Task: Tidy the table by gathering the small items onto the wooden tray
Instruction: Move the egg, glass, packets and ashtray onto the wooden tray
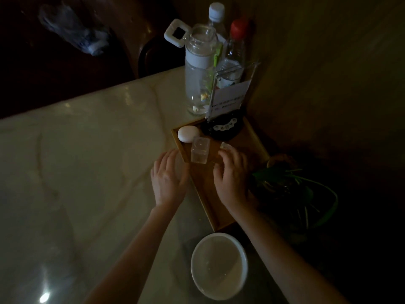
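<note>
A wooden tray (206, 195) lies on the pale marble table near its right edge. On it sit a white egg (187, 133), a small clear plastic box (199, 152), a dark round dish (221, 128) with pale beads, and a small white item (225, 146) half hidden by my fingers. My left hand (169, 176) lies with relaxed fingers against the tray's left rim. My right hand (232, 176) hovers over the tray beside the clear box, fingers loosely curved, fingertips at the white item. The light is dim.
A white bowl (219, 265) stands near the table's front edge. Behind the tray are a clear flask with a white handle (198, 69), two plastic bottles and an acrylic sign holder (229, 96). A potted plant (291, 185) sits right of the tray. A wall is at right.
</note>
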Demonstrator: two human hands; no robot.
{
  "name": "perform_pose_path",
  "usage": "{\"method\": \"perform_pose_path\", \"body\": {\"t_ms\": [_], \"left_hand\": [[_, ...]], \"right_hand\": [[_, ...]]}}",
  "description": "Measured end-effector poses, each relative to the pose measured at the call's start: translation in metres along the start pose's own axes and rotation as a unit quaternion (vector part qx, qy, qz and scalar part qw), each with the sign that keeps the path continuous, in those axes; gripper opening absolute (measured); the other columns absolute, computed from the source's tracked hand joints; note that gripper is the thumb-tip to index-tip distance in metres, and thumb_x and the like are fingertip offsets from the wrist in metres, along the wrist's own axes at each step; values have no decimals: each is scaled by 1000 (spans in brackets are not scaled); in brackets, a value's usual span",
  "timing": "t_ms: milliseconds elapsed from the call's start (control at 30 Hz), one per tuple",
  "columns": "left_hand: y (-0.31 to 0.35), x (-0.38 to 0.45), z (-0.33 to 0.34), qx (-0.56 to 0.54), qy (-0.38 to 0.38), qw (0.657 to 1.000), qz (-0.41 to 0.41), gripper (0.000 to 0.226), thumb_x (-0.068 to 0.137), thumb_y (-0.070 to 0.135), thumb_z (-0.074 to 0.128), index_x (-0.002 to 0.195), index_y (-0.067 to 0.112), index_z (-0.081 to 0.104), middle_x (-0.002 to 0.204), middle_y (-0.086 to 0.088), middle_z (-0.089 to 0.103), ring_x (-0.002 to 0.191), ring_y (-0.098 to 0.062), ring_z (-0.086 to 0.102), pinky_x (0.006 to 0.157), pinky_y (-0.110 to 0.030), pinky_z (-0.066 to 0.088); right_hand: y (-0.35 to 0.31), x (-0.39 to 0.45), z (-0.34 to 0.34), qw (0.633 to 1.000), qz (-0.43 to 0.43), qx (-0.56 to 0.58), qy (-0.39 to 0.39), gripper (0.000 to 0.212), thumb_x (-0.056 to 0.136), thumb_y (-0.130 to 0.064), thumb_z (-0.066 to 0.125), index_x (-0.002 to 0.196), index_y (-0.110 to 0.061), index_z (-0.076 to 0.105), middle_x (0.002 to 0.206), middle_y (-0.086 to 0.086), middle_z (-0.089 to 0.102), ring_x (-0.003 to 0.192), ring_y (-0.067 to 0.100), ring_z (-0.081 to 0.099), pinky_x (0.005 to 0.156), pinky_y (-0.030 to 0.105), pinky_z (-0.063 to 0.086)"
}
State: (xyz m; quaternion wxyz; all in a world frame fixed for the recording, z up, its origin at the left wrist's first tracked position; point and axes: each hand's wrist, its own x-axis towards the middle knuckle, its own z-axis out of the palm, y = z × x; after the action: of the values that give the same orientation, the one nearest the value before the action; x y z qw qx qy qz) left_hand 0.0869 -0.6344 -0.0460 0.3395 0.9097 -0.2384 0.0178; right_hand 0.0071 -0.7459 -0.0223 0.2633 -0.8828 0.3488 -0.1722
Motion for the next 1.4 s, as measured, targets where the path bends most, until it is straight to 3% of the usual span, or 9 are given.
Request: {"method": "perform_pose_path", "body": {"t_ms": [133, 267, 367, 500, 700, 867, 1133, 1267, 1400], "left_hand": [[-15, -16, 0, 96, -110, 988, -44, 64, 88, 48, 18, 143, 17, 20, 154, -5, 16, 142, -21, 12, 114, -42, 11], [-23, -20, 7, 157, -156, 973, -66, 58, 95, 44, 18, 145, 20, 3, 155, -1, -4, 142, -15, -8, 115, -38, -5], [-23, -21, 7, 179, -152, 970, -63, 59, 94, 44, 21, 145, 20, 3, 155, 0, -4, 142, -15, -8, 115, -39, -4], [-23, -21, 8, 175, -150, 971, -67, 60, 93, 44, 24, 145, 20, 5, 155, 0, -3, 142, -15, -8, 116, -40, -3], [-23, -20, 6, 173, -149, 971, -68, 60, 93, 46, 25, 145, 22, 6, 155, 1, -2, 142, -14, -8, 116, -39, -3], [-24, -20, 7, 181, -144, 970, -67, 61, 93, 47, 25, 145, 23, 4, 155, 2, -3, 141, -12, -9, 115, -37, -5], [-23, -19, 7, 177, -139, 972, -71, 60, 92, 46, 29, 145, 23, 11, 155, 2, 2, 142, -13, -6, 115, -37, -4], [-23, -19, 6, 173, -136, 972, -75, 60, 92, 46, 31, 145, 22, 13, 155, 2, 4, 142, -13, -4, 116, -38, -3], [-22, -19, 6, 165, -133, 974, -76, 60, 92, 45, 33, 145, 22, 14, 155, 2, 4, 142, -13, -4, 115, -38, -3]], "right_hand": [[0, -15, 7, 990, 20, -40, -130, 46, 95, -26, 40, 140, -14, 34, 154, 7, 22, 143, 23, 12, 116, 40, 11], [2, -19, 12, 984, 35, -48, -166, 53, 97, -30, 35, 145, -12, 19, 156, 8, 13, 145, 23, 5, 119, 44, 8], [5, -15, 10, 986, 32, -51, -157, 52, 97, -29, 35, 144, -11, 22, 155, 9, 18, 144, 23, 8, 119, 43, 7], [11, -10, 7, 991, 32, -32, -128, 51, 96, -26, 37, 142, -5, 28, 150, 12, 26, 141, 26, 21, 113, 43, 27], [10, -5, 6, 994, 65, 40, -73, 49, 95, -17, 41, 140, 0, 30, 148, 16, 26, 133, 24, 35, 108, 29, 34], [8, 6, 3, 991, 86, 75, -68, 56, 96, -17, 41, 144, -3, 17, 153, 14, 17, 138, 21, 28, 109, 21, 22], [9, 27, 2, 983, 150, 36, -100, 60, 98, -22, 37, 144, 0, 7, 154, 18, 1, 142, 27, 13, 115, 33, 22], [15, 35, 8, 975, 181, -66, -112, 69, 96, -32, 38, 143, 6, 3, 155, 19, -8, 142, 35, -12, 117, 51, 1], [16, 39, 9, 971, 184, -89, -127, 73, 96, -35, 36, 143, 5, -4, 154, 20, -10, 142, 34, -13, 115, 45, -9]]}}
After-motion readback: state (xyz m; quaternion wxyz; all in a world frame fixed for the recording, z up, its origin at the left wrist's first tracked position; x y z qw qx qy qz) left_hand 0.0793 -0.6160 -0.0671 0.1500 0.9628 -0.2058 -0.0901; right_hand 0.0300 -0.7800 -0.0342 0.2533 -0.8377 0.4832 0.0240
